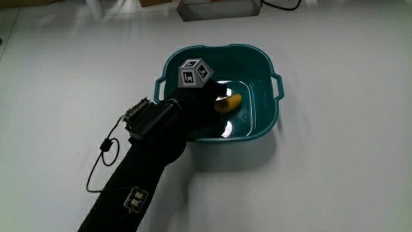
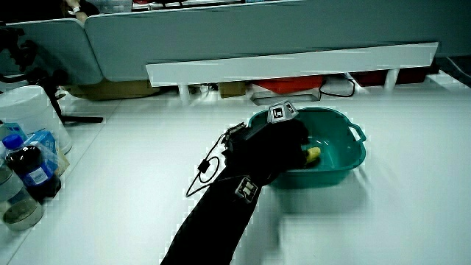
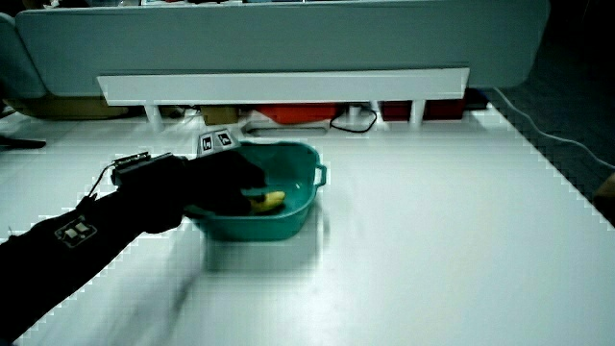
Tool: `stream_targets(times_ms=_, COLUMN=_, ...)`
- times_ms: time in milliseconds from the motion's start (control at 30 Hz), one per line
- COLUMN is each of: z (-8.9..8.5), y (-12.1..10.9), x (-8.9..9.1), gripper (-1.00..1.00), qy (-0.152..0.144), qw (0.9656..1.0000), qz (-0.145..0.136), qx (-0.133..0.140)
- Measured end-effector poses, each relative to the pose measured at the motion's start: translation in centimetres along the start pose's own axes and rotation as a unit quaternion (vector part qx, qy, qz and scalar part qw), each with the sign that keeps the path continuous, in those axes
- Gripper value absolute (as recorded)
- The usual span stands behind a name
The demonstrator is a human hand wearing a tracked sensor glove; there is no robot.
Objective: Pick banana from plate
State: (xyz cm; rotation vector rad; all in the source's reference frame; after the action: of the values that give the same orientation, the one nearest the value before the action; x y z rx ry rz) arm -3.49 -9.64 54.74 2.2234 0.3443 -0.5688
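Hand [image 1: 201,96] inside teal basin [image 1: 270,116], touching banana [image 1: 228,103], finger closure cannot be told

Three cameras cover one white table [image 1: 335,180]. The main view looks straight down from above, close in, with a teal plastic basin with two small handles [image 1: 261,122] near the middle of its frame. Both side views look forward and down across the table from the person's side toward a low white partition [image 2: 294,62] with grey panels, standing farther from the person than the basin; they sit farther back and take in more tabletop around the basin [image 3: 288,216]. All three share the basin and the black-gloved hand [image 1: 199,96] reaching into it.
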Motion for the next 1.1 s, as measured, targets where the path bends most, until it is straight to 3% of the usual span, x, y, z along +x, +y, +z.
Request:
stream_targets(times_ms=33, z=0.1, y=-0.1, x=0.0, gripper=0.27, qy=0.001, qw=0.9999, qz=-0.002, qx=0.010)
stream_targets(times_ms=267, z=-0.1, y=0.0, x=0.1, gripper=0.59, qy=0.015, qw=0.9998, qz=0.002, qx=0.013)
stream_targets(times_ms=567, z=-0.4, y=0.0, x=0.1, gripper=1.00, qy=0.025, qw=0.9991, qz=-0.017, qx=0.030)
stream_targets(times_ms=800, z=-0.2, y=0.1, x=-0.5, gripper=1.00, qy=0.021, qw=0.9996, qz=-0.005, qx=0.019)
stream_targets(times_ms=867, z=-0.3, y=0.1, x=-0.9, gripper=1.00, qy=0.003, qw=0.9999, qz=-0.003, qx=0.017)
stream_targets(times_ms=933, z=-0.6, y=0.1, x=-1.0, gripper=1.00, qy=0.006, qw=0.9999, qz=0.008, qx=0.013)
stream_targets(times_ms=1100, z=-0.8, y=0.1, x=-1.1, gripper=1.00, qy=0.015, qw=0.9997, qz=0.004, qx=0.020)
